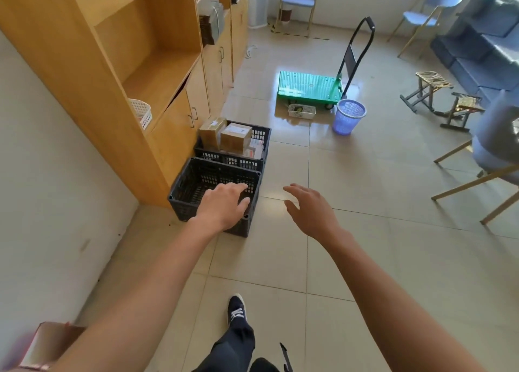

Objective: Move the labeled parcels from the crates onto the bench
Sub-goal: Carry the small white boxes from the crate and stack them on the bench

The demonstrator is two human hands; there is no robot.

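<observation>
I see both hands held out, fingers relaxed: left hand (224, 205) above the near crate (191, 191), right hand (309, 208) over floor tiles. Labeled parcels (227, 137) fill the far crate (259, 146).

A box (49, 343) at the lower-left edge is blurred and cut off; parcel (235, 137) labels seem too small to read

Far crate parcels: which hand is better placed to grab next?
Left, probably. The left hand is open over the near crate, in line with the far crate holding the parcels. The right hand is open over bare floor.
</observation>
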